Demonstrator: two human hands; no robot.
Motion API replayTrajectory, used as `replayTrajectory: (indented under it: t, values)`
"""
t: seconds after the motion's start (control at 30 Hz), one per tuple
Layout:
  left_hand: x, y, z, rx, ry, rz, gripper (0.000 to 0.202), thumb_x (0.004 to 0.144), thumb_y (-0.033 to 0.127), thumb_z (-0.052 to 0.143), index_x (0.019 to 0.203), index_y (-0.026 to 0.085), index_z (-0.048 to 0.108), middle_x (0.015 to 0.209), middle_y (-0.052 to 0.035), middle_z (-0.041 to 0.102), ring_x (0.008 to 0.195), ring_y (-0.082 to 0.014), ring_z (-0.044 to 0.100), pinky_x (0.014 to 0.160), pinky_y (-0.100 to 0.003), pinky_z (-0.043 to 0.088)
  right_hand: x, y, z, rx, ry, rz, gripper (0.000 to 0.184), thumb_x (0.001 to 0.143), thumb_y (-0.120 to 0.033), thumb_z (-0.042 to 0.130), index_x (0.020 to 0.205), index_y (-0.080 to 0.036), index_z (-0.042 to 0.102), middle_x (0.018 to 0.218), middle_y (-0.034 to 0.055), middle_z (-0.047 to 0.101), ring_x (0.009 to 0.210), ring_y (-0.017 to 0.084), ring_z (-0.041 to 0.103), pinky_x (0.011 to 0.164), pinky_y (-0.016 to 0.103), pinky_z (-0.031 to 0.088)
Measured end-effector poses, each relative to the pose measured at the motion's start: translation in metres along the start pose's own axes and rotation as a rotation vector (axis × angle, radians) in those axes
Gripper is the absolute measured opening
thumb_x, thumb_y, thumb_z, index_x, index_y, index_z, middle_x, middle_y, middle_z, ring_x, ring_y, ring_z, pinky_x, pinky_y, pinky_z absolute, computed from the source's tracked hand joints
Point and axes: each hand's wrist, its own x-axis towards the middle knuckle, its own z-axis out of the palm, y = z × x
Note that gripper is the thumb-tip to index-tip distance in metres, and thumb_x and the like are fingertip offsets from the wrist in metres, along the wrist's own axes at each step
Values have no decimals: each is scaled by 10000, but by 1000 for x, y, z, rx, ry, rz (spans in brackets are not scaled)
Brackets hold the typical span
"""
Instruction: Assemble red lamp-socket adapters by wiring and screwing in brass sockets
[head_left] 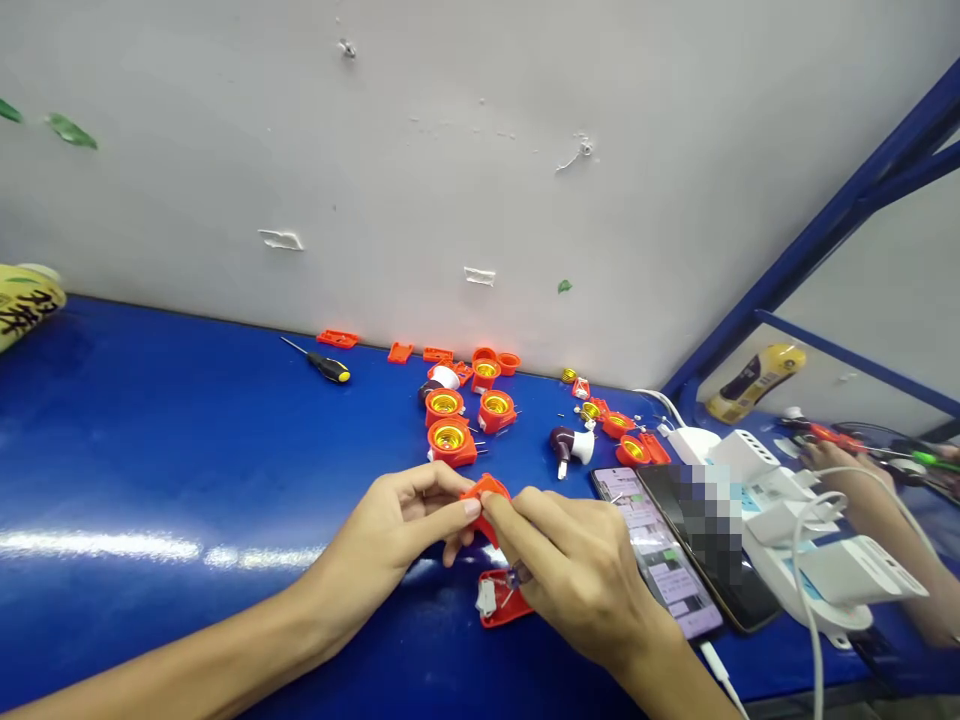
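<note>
Red part (487, 486) held between two hands

Left hand (401, 522): thumb and fingers pinched closed on the part, above the blue bench (210, 440). Right hand (581, 565): fingers curled, fingertips against the same part; underside hidden, cannot tell how firmly it grips. Red shell (510, 606) just below, partly covered by the right hand; white piece (486, 597) in it. Beyond the hands: red sockets (455, 455), gold-lined. Screwdriver (328, 367) farther left, near wall (412, 190). Phone (660, 555) beside the right hand.
</note>
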Motion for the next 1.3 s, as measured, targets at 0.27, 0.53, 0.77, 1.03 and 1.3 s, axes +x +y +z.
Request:
replayTrajectory:
  t: [0.27, 0.53, 0.77, 1.03, 1.3]
  values:
    - [-3, 3, -4, 61, -25, 83, 331, 846, 472, 796, 809, 168, 669, 792, -2, 666, 669, -117, 520, 623, -227, 448, 1, -3, 3, 8, 41, -20, 166, 1012, -68, 573, 1110, -42, 704, 712, 8, 645, 569, 120, 501, 507, 306, 302]
    - [-5, 6, 1, -114, -61, 18, 266, 864, 392, 773, 991, 213, 624, 764, 28, 590, 653, -126, 516, 624, -245, 466, 5, -14, 4, 7, 94, -26, 180, 997, -79, 541, 950, -69, 715, 670, 26, 637, 538, 146, 473, 470, 330, 298]
    - [-3, 6, -9, 29, -280, -24, 284, 895, 285, 677, 1174, 244, 713, 993, -29, 761, 827, -190, 687, 781, -278, 541, -1, -11, 8, 86, 141, 34, 178, 1016, -107, 513, 925, -127, 665, 701, -1, 638, 562, 114, 510, 480, 282, 364]
    - [-4, 12, -9, 417, -325, 31, 197, 915, 310, 752, 1098, 243, 719, 1099, -30, 752, 1042, -236, 706, 958, -295, 566, -5, -10, 7, 86, 116, 69, 187, 945, -111, 509, 826, -168, 642, 723, 7, 645, 575, 123, 551, 454, 299, 352]
    - [2, 11, -7, 252, -169, 0, 376, 745, 265, 920, 930, 213, 597, 922, 12, 717, 858, -171, 723, 763, -237, 576, -6, -8, -13, 189, 333, 260, 105, 879, -78, 590, 932, -159, 629, 733, -1, 675, 599, 107, 605, 486, 265, 404]
